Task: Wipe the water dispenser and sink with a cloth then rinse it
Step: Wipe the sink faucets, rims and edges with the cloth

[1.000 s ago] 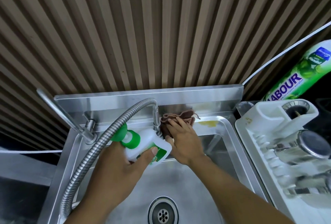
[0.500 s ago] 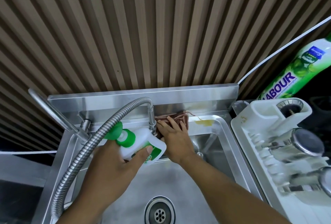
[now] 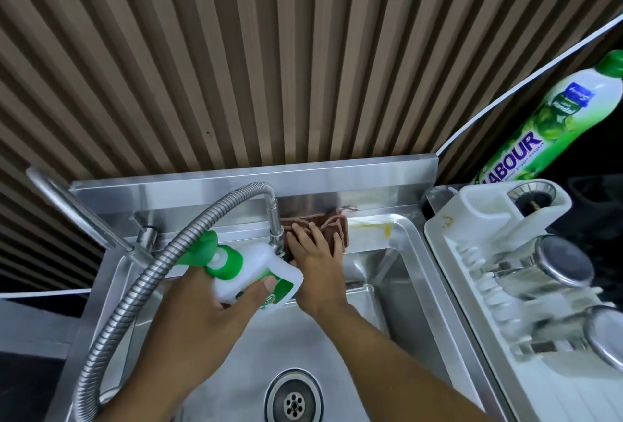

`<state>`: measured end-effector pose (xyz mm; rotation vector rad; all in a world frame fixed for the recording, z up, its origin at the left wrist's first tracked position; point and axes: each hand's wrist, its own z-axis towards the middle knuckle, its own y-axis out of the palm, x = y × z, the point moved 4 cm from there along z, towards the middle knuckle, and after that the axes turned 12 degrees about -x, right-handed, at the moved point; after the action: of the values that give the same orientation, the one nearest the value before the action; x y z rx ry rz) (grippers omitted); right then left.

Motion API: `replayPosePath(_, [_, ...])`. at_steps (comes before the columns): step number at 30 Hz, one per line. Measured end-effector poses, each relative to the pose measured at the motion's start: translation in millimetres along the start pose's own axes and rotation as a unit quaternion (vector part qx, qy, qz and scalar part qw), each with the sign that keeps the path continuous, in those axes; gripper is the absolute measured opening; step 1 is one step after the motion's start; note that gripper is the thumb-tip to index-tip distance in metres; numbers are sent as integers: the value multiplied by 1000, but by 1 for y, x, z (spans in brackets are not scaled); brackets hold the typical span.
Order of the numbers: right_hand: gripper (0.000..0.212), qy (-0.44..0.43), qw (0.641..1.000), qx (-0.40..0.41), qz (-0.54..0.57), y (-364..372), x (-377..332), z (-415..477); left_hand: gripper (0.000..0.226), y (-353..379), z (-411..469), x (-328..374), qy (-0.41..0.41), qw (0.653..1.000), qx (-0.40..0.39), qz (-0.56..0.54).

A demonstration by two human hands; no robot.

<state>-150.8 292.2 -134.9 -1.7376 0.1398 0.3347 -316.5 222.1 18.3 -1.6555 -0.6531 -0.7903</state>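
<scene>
Cloth: brown cloth [image 3: 332, 226] lies folded on the back ledge of the sink [image 3: 409, 273], centre of frame, just right of the hose fitting; judged placed there to scrub the ledge.
Right hand: right hand [image 3: 315, 259] lies flat on the cloth, fingers spread and pressing down, not curled round anything; judged mid-wipe.
Left hand: left hand [image 3: 205, 317] is wrapped round a white bottle [image 3: 251, 281], thumb across its label; judged held ready so cleaner can be added without dropping the cloth.
Bottle: tipped on its side over the basin, green cap [image 3: 227, 263] pointing upper left; label print too hidden to read.
Hose: flexible metal hose [image 3: 135, 293] arcs from lower left up to the ledge, touching the cloth's left edge.
Residue: yellow smear [image 3: 371, 227] on the ledge just right of the cloth, not yet wiped.
Drain: drain [image 3: 294, 401] at bottom centre, basin bare around it.
Rack: white dish rack [image 3: 448, 229] at right, holding metal ware.
Writing: tall green-capped bottle [image 3: 553, 118], upper right, reads "ABOUR"; first letter hidden; "Handal" above it.
</scene>
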Motion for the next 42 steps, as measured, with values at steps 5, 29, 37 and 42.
replayPosePath(5, [50,65,997,42,-1,-13,37,-17,26,1,2,1,-1,1000,1,-9])
replayPosePath(29, [65,206,976,-31,-71,-52,115,-31,30,7,8,2,6,1000,-1,-3])
replayPosePath(37, [104,325,939,-12,112,-56,111,-2,29,9,14,-7,6,999,4,-38])
replayPosePath(42, [99,329,939,-25,96,-51,97,3,28,10,16,-11,10,999,6,-49])
